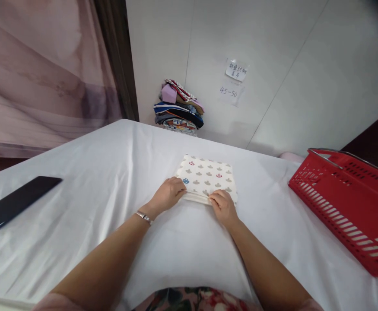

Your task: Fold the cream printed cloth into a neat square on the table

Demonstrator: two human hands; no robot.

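Note:
A folded cream cloth [208,175] printed with small grey, red and blue shapes lies in the middle of a table covered in white sheet [111,172]. My left hand [168,194] grips the cloth's near left corner, fingers curled round the edge. My right hand [223,206] pinches the near edge further right, fingers closed on the fabric. A thin bracelet [143,217] sits on my left wrist.
A red plastic basket [347,203] stands at the table's right edge. A black phone [15,201] lies at the left. A pile of folded colourful clothes [179,108] rests at the far edge against the white wall, under two paper notes [236,71].

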